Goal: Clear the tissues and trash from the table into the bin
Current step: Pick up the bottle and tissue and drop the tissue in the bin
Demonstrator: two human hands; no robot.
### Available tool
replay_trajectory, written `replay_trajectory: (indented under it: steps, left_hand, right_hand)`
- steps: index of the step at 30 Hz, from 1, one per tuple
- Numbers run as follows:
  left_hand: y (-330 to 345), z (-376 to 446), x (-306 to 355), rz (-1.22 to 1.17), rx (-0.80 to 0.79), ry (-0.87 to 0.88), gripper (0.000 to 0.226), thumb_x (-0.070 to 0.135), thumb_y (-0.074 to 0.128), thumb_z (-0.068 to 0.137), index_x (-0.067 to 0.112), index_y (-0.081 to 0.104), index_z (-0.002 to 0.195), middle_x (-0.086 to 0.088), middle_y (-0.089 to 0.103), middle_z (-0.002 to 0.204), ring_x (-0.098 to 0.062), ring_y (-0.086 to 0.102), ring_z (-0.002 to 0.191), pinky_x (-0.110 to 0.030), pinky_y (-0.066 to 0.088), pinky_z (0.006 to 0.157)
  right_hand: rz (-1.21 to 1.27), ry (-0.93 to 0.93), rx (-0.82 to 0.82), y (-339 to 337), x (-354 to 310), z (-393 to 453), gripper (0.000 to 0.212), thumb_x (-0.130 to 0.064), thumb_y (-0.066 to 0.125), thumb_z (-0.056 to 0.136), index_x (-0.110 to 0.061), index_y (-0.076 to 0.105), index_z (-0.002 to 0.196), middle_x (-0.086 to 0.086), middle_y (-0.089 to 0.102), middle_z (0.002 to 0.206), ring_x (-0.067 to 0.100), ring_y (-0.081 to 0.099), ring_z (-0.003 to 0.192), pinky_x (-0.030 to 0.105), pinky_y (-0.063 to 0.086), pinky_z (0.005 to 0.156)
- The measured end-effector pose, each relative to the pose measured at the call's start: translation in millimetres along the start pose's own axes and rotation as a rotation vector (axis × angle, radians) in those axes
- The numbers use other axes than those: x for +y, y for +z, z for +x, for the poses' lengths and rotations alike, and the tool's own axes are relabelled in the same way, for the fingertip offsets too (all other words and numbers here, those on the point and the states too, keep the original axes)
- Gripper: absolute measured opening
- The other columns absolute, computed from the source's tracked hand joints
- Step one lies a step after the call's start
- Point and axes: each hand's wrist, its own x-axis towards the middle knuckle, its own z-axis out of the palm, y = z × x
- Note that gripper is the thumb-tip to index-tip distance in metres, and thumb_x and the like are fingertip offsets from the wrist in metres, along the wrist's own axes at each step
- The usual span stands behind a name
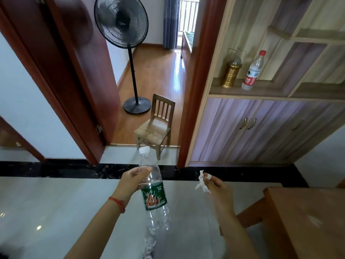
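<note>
Left hand [130, 181]: fingers are curling round the upper body of a clear plastic bottle [154, 193], thumb pressing on the front, so it's gripping it properly. Red string bracelet [117, 203] is sitting on that wrist.
Bottle: looking empty, white cap on, green label round the middle, hanging roughly upright with a slight tilt over the pale floor [56, 202].
Right hand [217, 189]: fingertips are pinching a small crumpled white tissue [202, 183], the other fingers curling loosely behind it. Tissue is dangling in the air, well off any surface.
Table [308, 221]: wooden, poking in at the lower right, just beside the right forearm. Pale smudge on it, can't tell what that is.
Further out: little wooden chair [155, 126] is standing in the doorway, black pedestal fan [127, 51] behind it.
Cabinet [261, 128]: on the right, with a brass-coloured lantern thing [232, 71] and a red-capped water bottle [253, 71] sitting side by side on its shelf.
Bin: not seeing it anywhere.
</note>
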Motion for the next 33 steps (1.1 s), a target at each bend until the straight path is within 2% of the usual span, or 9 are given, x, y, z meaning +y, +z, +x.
replay_trajectory:
  steps: [5,9,16,19,21,23,28,30,33]
  left_hand:
    - [5,85,25,0.009,-0.05,-0.038,0.04,0.029,0.068,0.078,-0.003,0.062,0.101,-0.02,0.066,0.096,-0.029,0.064,0.084,-0.03,0.053,0.07]
    - [10,142,52,0.064,-0.112,-0.042,0.025,0.028,0.062,0.082,0.006,0.062,0.092,-0.013,0.066,0.087,-0.023,0.063,0.074,-0.022,0.053,0.06]
    - [40,222,84,0.113,-0.243,-0.062,0.013,0.027,0.06,0.082,0.016,0.058,0.086,-0.011,0.065,0.093,-0.02,0.064,0.082,-0.017,0.054,0.061]
    - [58,250,91,0.123,-0.293,-0.087,0.031,0.037,0.069,0.073,0.013,0.06,0.09,-0.011,0.066,0.095,-0.024,0.064,0.086,-0.027,0.055,0.073]
    - [71,267,96,0.151,-0.31,-0.093,0.058,0.052,0.077,0.053,0.013,0.061,0.094,-0.01,0.067,0.095,-0.026,0.065,0.089,-0.033,0.054,0.08]
    - [87,286,102,0.166,-0.324,-0.099,0.065,0.056,0.072,0.046,0.012,0.062,0.094,-0.011,0.067,0.093,-0.025,0.065,0.087,-0.036,0.053,0.083]
    - [139,323,115,0.19,-0.368,-0.11,0.017,0.023,0.061,0.083,0.011,0.062,0.095,-0.008,0.066,0.09,-0.021,0.064,0.08,-0.024,0.053,0.066]
    - [163,335,120,0.207,-0.363,-0.099,0.011,0.021,0.059,0.085,0.013,0.063,0.091,-0.004,0.065,0.085,-0.02,0.063,0.078,-0.019,0.05,0.055]
    - [198,343,132,0.227,-0.337,-0.135,0.01,0.018,0.06,0.086,0.009,0.061,0.091,-0.006,0.063,0.081,-0.022,0.061,0.076,-0.026,0.049,0.056]
  right_hand:
    - [0.025,0.031,0.066,32,-13,68,0.017,-0.012,0.07,0.08,-0.008,0.073,0.096,0.015,0.072,0.087,0.024,0.065,0.081,0.029,0.05,0.074]
    - [0.041,0.062,0.087,55,-25,115,0.012,-0.011,0.069,0.079,-0.008,0.074,0.089,0.023,0.071,0.087,0.035,0.066,0.084,0.041,0.052,0.083]
    - [0.069,0.056,0.149,69,-37,181,0.013,-0.01,0.068,0.081,-0.003,0.073,0.091,0.025,0.066,0.081,0.022,0.058,0.074,0.021,0.047,0.066]
    - [0.089,0.068,0.179,67,-44,206,0.007,-0.01,0.068,0.081,-0.01,0.074,0.084,0.02,0.065,0.077,0.022,0.057,0.073,0.026,0.046,0.07]
    - [0.097,0.071,0.208,63,-47,226,0.011,-0.009,0.069,0.081,-0.015,0.073,0.072,0.026,0.061,0.072,0.023,0.054,0.072,0.03,0.042,0.069]
    - [0.092,0.078,0.243,57,-49,247,0.014,-0.01,0.069,0.081,-0.009,0.072,0.067,0.032,0.057,0.071,0.022,0.05,0.07,0.029,0.039,0.065]
    - [0.118,0.1,0.272,33,-56,293,0.012,-0.017,0.071,0.08,-0.009,0.074,0.072,0.015,0.061,0.071,0.021,0.054,0.07,0.029,0.043,0.068]
    - [0.127,0.103,0.293,22,-57,308,0.01,-0.017,0.071,0.079,-0.009,0.075,0.075,0.017,0.064,0.074,0.023,0.057,0.072,0.033,0.045,0.072]
    - [0.134,0.098,0.314,3,-61,317,0.007,-0.017,0.071,0.079,-0.017,0.077,0.075,0.017,0.065,0.075,0.025,0.058,0.075,0.035,0.046,0.074]
